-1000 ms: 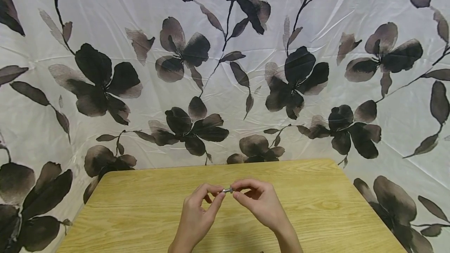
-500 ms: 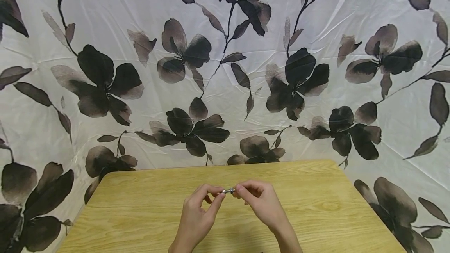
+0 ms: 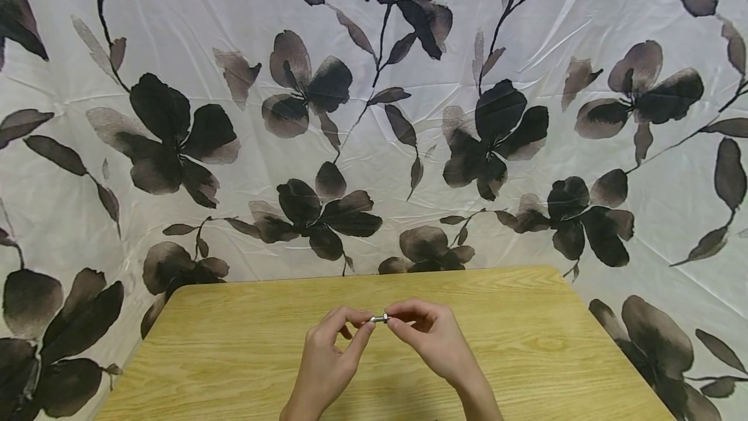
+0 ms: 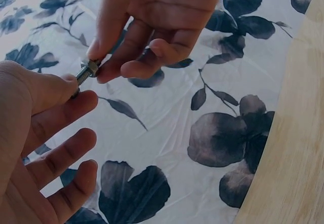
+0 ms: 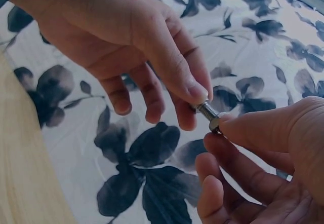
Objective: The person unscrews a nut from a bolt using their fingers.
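Observation:
A small silver bolt (image 3: 378, 319) is held level between both hands above the table. My left hand (image 3: 328, 355) pinches one end between thumb and forefinger, hiding that end. A hex nut (image 4: 90, 67) sits on the bolt's thread, towards its other end. My right hand (image 3: 437, 342) pinches at the nut with thumb and forefinger. Between the two pairs of fingertips a short stretch of threaded shank (image 5: 206, 111) shows. In the wrist views the other fingers of both hands are loosely bent, away from the bolt.
The wood-grain table (image 3: 234, 343) lies below the hands. Behind and at both sides hangs a white cloth (image 3: 409, 167) with dark flower prints.
My right fingers shift on the nut: the thumb rolled up over it half a second ago and is back lower now. The left hand keeps its pinch, nearly still.

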`<state>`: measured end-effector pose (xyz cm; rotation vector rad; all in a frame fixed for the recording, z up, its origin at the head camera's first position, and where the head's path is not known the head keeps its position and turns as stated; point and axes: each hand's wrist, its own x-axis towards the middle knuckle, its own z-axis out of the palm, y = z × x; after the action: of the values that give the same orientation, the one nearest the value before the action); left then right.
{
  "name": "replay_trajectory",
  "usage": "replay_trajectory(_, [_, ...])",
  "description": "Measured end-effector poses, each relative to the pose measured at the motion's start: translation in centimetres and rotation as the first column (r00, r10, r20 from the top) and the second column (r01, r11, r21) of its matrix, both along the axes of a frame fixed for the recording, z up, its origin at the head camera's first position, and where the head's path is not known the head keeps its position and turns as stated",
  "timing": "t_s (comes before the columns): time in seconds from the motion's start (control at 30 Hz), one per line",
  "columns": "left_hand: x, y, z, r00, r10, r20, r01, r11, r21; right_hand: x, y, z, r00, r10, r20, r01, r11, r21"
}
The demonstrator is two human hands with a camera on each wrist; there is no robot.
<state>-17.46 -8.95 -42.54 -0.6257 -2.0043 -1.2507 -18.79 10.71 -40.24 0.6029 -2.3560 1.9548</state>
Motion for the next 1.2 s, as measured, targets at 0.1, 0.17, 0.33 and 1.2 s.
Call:
replay_trajectory(0.1, [-0.03,0.00,-0.03,1.000,0.003,-0.006,-0.003,1.000,-0.001,0.01,0.00,-0.13,0.999,0.017,-0.032,-0.019,0.999,-0.040])
replay_trajectory(0.17, [-0.04,0.01,-0.04,1.000,0.005,-0.007,-0.005,1.000,-0.003,0.01,0.00,-0.21,0.997,0.037,-0.062,-0.041,0.996,-0.079])
replay_trajectory(0.33, [-0.05,0.05,-0.02,1.000,0.006,0.006,-0.006,1.000,-0.010,-0.03,0.03,-0.25,0.992,0.047,-0.115,-0.064,0.987,-0.149])
replay_trajectory(1.2, [-0.13,0.20,-0.07,1.000,-0.003,-0.016,0.003,1.000,0.003,-0.18,0.19,-0.10,0.999,0.043,0.017,-0.043,0.999,0.008])
